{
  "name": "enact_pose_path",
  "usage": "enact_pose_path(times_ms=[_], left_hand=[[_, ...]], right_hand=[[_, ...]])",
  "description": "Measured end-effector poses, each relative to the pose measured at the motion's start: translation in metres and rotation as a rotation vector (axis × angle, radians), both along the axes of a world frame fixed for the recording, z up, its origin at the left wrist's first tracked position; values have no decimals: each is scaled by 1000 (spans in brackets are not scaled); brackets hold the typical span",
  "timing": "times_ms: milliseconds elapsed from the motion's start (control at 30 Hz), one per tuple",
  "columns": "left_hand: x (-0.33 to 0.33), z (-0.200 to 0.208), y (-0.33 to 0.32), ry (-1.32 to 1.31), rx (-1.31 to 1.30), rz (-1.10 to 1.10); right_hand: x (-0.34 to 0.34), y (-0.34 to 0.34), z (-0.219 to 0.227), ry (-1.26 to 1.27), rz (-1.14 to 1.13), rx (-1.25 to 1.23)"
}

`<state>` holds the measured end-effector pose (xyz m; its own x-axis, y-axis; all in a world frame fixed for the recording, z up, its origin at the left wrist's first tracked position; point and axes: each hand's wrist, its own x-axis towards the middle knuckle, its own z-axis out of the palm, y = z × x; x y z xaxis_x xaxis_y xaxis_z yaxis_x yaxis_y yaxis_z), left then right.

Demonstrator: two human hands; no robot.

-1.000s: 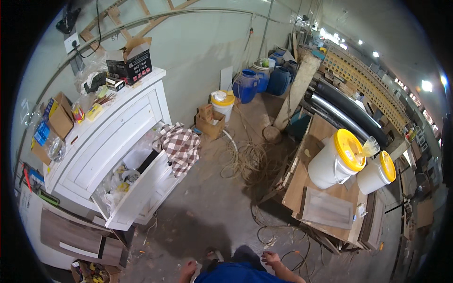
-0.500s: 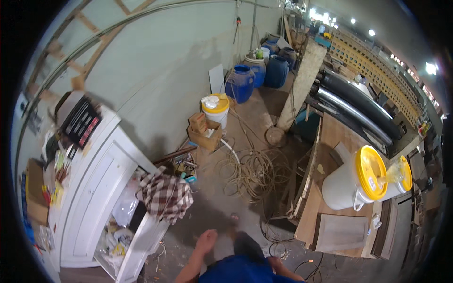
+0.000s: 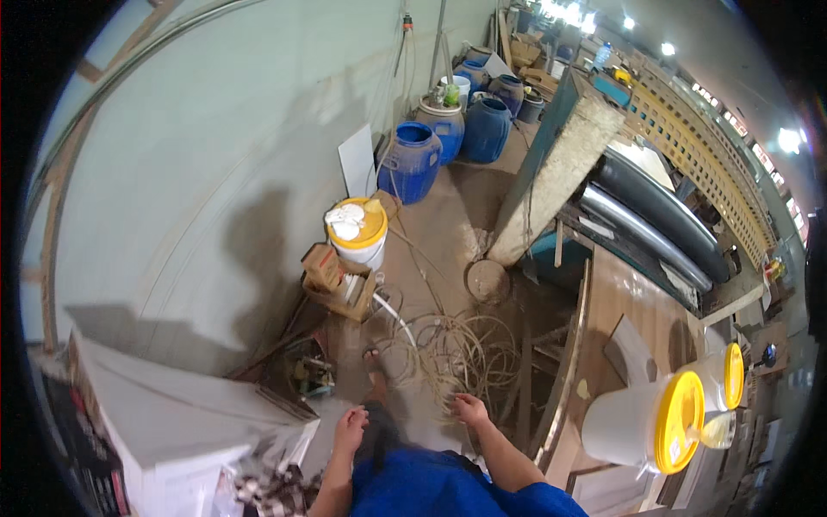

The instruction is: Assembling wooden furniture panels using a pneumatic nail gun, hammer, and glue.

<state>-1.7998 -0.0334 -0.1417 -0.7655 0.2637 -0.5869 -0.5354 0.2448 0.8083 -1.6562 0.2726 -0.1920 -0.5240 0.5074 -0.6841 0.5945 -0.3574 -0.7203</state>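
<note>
My left hand (image 3: 350,430) hangs in front of my body beside the white cabinet (image 3: 172,414), with its fingers loosely bent and nothing visible in them. Out to the right, my right hand (image 3: 469,409) appears bare too, its fingers slightly curled and apart. From this viewpoint it overlaps the near edge of a tangled coil of pale hose (image 3: 469,349) on the floor; neither hand visibly touches anything. One foot (image 3: 373,360) shows ahead of my left hand.
An open cardboard box (image 3: 353,302) and a yellow-lidded white bucket (image 3: 358,252) stand along the wall. Beyond are several blue barrels (image 3: 412,168). At right, a wooden bench (image 3: 633,289) bears large white buckets (image 3: 616,426), beside black rollers (image 3: 659,215) and a concrete pillar (image 3: 551,164).
The view has shifted forward, so the cabinet and checked cloth sit lower and nearer. My right hand has come up into view; my left hand is slightly further left in the picture.
</note>
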Motion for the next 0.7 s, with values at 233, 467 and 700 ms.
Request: enact_pose_path(times_ms=[233, 467, 700], left_hand=[[-221, -25, 83, -29, -45, -64], [-447, 6, 208, 228, -218, -320], [-584, 35, 363, 184, -322, -295]], right_hand=[[-105, 97, 4, -404, 88, 34], [-218, 181, 14, -246, -342, -106], [-294, 330, -193, -50, 954, 786]])
